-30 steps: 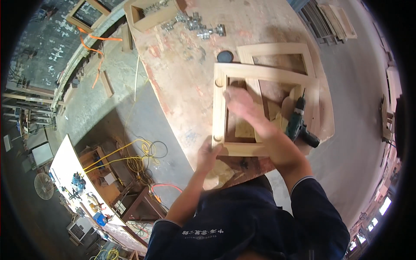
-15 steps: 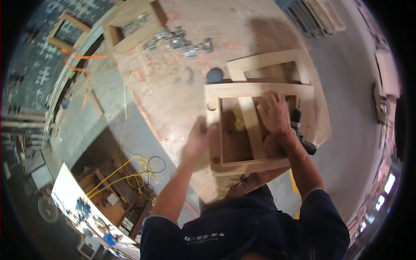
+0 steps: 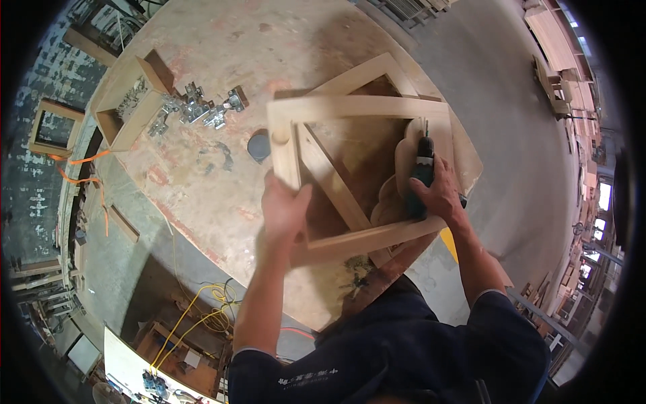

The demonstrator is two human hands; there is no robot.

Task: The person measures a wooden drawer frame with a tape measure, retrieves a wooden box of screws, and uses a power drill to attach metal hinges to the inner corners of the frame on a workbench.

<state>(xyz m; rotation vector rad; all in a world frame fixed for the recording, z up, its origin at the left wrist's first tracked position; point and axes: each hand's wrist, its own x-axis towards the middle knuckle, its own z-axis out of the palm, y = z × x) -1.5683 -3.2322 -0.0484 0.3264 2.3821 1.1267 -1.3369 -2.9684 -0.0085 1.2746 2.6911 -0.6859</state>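
A pale wooden door frame [image 3: 356, 106] lies tilted over the workbench, with a round hinge hole in its left side piece. My left hand [image 3: 282, 212] is closed round that left side piece. At the frame's right side, my right hand [image 3: 442, 192] wraps over a dark green cordless drill [image 3: 422, 168], whose bit points away from me. Whether these fingers also grip the frame cannot be seen. A second wooden frame [image 3: 360, 75] lies beneath, partly covered. Through the opening show a slanting wooden piece [image 3: 333, 178] and a scalloped wooden shape [image 3: 404, 151].
Left of the frames on the workbench [image 3: 222, 64] are a dark round disc [image 3: 258, 146], a heap of metal hinges [image 3: 195, 108] and an open wooden box [image 3: 131, 111] with small hardware. Yellow cables [image 3: 212, 306] hang at lower left. An orange strap [image 3: 84, 176] lies beyond the bench.
The view has shifted. The upper frame has swung and moved relative to the piece beneath. My left hand has closed on its side; my right hand has gone from inside the opening to the drill.
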